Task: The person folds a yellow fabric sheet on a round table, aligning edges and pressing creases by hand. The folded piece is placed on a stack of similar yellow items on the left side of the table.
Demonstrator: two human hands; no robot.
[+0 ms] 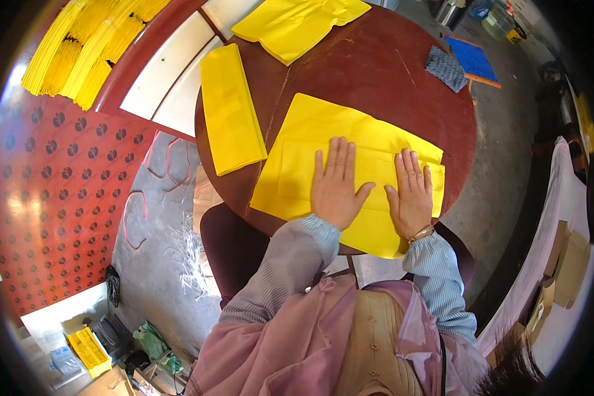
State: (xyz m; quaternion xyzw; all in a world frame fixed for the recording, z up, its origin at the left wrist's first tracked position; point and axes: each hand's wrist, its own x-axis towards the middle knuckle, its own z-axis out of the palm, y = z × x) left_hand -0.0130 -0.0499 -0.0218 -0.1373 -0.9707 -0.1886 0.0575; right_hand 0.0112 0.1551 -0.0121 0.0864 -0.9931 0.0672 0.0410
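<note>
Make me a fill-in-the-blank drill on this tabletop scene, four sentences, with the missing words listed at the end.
1. The left hand and right hand lie flat on a sheet whose colour is ____.
2. The shape of the dark red tabletop is ____.
3. A bracelet circles the person's ____ wrist.
4. In the picture, the narrow folded piece lies to the ____ of that sheet.

Missing words: yellow; round; right; left.
</note>
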